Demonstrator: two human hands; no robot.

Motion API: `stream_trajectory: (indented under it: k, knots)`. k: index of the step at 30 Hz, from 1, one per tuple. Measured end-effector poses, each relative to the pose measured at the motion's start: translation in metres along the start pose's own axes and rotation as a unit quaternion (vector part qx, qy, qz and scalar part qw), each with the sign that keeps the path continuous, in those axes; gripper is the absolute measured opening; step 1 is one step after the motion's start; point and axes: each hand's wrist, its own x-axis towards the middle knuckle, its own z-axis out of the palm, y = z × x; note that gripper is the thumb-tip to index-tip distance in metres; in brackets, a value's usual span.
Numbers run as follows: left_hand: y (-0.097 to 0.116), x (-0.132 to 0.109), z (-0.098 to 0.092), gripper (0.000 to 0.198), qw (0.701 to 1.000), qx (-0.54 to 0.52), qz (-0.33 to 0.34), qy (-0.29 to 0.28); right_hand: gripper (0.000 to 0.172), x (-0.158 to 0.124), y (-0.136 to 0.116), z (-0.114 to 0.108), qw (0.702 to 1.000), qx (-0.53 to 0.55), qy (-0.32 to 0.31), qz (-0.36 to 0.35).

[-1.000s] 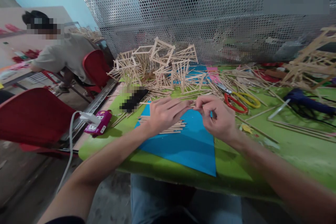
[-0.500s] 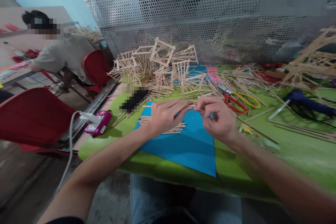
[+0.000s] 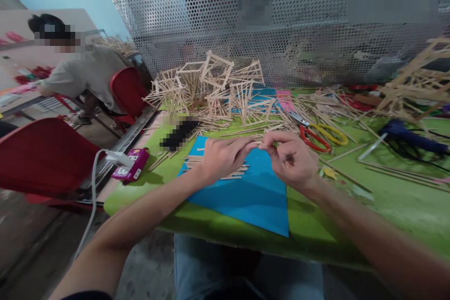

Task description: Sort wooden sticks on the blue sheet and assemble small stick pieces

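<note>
My left hand (image 3: 223, 155) is closed with fingers pressed together on a thin wooden stick (image 3: 200, 149), whose end shows past the hand on the left. My right hand (image 3: 292, 157) pinches at the same stick's other end, its fingertips meeting those of my left hand. Both hands are above a blue sheet (image 3: 253, 201). Beneath my left hand, several short wooden sticks (image 3: 197, 165) lie side by side on the sheet, partly hidden by the hand.
Stick frames (image 3: 218, 75) pile up at the back. Scissors (image 3: 314, 138) and a blue glue gun (image 3: 404, 133) lie to the right. A black object (image 3: 179, 135) and a purple box (image 3: 131, 164) with a white cable sit left. A person (image 3: 80, 65) sits beyond red chairs.
The stick's left end has shifted slightly right, toward my left hand. The fingers of my right hand have curled in more tightly. Otherwise the hands stay almost in place.
</note>
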Motion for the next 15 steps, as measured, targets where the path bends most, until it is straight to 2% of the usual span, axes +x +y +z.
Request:
stream_trajectory:
  k: [3, 6, 9, 12, 15]
  knots:
    - [-0.001, 0.0, 0.0, 0.025, 1.0, 0.009, -0.002, -0.003, 0.033, -0.002, 0.002, 0.0, 1.0, 0.008, -0.006, 0.007]
    - [-0.002, 0.003, -0.002, 0.026, 1.0, 0.011, 0.006, -0.001, 0.025, -0.004, 0.008, 0.003, 0.998, 0.034, -0.012, 0.055]
    - [-0.003, 0.006, -0.004, 0.025, 1.0, 0.014, 0.017, -0.011, 0.016, -0.007, 0.017, 0.005, 0.994, 0.048, 0.01, 0.094]
    - [-0.005, 0.008, -0.005, 0.025, 1.0, 0.013, 0.015, -0.021, 0.024, -0.01, 0.025, 0.005, 0.993, 0.056, 0.026, 0.104]
    - [-0.006, 0.008, -0.006, 0.024, 0.999, 0.018, 0.019, -0.022, 0.031, -0.013, 0.028, 0.004, 0.991, 0.075, 0.016, 0.108]
